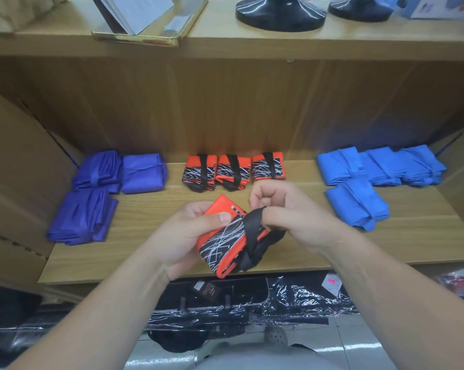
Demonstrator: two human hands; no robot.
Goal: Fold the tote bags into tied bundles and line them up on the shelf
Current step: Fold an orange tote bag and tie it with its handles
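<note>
Three orange bundles (233, 172) lie between purple bundles (142, 172) and blue ones (380, 166).

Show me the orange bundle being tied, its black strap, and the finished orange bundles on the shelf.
orange bundle being tied (220, 241), head view, patterned front face
black strap (250, 228), head view, band crossing the bundle
finished orange bundles (245, 172), head view, middle of three

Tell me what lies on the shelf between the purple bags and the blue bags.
Three tied orange bundles side by side, in the head view.
</note>
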